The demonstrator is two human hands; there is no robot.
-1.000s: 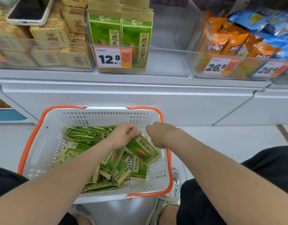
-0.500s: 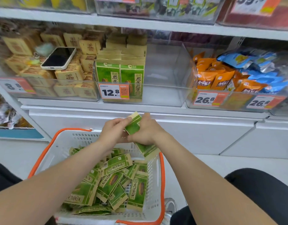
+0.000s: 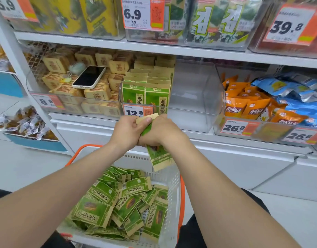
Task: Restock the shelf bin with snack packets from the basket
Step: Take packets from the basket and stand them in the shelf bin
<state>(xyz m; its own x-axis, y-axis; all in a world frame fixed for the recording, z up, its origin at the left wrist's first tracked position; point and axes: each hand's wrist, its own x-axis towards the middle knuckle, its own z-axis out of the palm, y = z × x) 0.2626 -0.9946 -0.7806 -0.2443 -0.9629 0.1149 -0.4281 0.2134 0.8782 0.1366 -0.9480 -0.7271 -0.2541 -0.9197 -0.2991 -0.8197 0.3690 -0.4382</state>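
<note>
As both arms stretch over the basket (image 3: pixel 172 188), left hand (image 3: pixel 126 132) and right hand (image 3: pixel 161 133) clamp one snack packet (image 3: pixel 159 156).

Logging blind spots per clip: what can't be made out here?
Head view only.
- Number of held green packets: the left hand and right hand cover their middle.
- The basket: left side under the left forearm.
- The 12.8 price tag: lower part behind the hands.
- The top-left price tag: cut by the frame edge.

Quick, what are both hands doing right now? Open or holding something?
Left hand: closed, pinching the green snack packets.
Right hand: closed, gripping the same packets.
</note>
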